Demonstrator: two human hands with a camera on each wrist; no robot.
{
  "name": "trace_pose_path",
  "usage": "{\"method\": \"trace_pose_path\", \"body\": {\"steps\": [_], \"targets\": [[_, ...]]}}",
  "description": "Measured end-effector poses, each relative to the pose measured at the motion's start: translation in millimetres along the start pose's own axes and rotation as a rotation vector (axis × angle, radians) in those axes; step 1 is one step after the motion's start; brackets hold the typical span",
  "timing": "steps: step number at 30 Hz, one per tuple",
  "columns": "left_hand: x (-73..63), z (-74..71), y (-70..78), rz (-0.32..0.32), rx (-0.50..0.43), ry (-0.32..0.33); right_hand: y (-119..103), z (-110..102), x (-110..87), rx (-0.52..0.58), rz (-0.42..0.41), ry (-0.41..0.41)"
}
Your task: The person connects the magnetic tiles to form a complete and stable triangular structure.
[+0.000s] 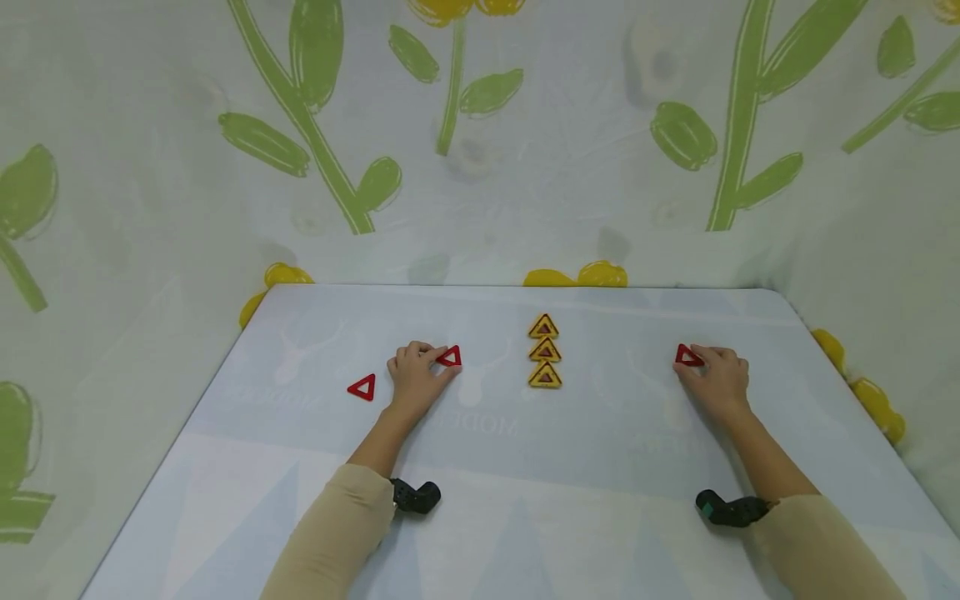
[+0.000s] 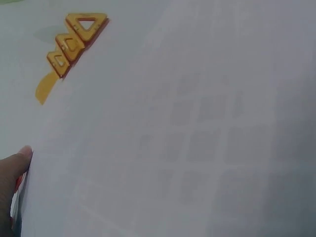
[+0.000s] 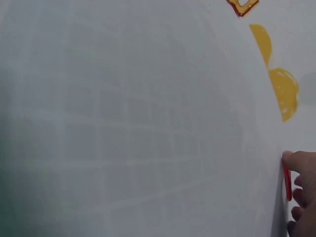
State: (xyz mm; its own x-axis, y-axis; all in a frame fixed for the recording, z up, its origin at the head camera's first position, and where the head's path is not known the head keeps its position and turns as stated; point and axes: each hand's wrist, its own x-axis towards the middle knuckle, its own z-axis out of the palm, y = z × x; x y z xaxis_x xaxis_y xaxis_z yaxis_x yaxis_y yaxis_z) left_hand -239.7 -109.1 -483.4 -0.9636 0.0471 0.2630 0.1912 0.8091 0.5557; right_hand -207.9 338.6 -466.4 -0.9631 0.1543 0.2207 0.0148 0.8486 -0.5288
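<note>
My left hand pinches a red triangular frame between thumb and fingers, over the left half of the table. On the right, my right hand holds a similar red triangle by thumb and fingertips. A third red triangle lies loose on the table, left of my left hand. Between the hands, three yellow triangles with red edges form a column, point to base. In the left wrist view, the thumb hides most of the held piece. The right wrist view shows its red triangle nearly edge-on.
The pieces lie on a pale table with faint printed patterns. Behind it hangs a light cloth with green leaves and yellow flowers. A black wrist device sits at the left cuff, another black device at the right.
</note>
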Motion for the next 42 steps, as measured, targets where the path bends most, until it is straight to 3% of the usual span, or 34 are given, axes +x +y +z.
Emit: {"method": "trace_pose_path", "body": {"steps": [9, 17, 23, 32, 42], "targets": [[0.0, 2.0, -2.0, 0.054, 0.038, 0.009, 2, 0, 2.1, -0.013, 0.036, -0.045], [2.9, 6.6, 5.6, 0.049, 0.09, -0.038, 3, -1, -2.7, 0.036, 0.053, -0.089], [3.3, 9.0, 15.0, 0.036, 0.116, -0.02, 4, -1, -7.0, 0.076, 0.052, -0.09], [-2.1, 7.2, 13.5, 0.077, 0.002, -0.032, 1, -5, -11.2, 0.101, 0.054, -0.12], [-11.3, 6.1, 12.3, 0.054, -0.113, -0.099, -3, 0, -18.9, 0.109, 0.066, -0.124]]}}
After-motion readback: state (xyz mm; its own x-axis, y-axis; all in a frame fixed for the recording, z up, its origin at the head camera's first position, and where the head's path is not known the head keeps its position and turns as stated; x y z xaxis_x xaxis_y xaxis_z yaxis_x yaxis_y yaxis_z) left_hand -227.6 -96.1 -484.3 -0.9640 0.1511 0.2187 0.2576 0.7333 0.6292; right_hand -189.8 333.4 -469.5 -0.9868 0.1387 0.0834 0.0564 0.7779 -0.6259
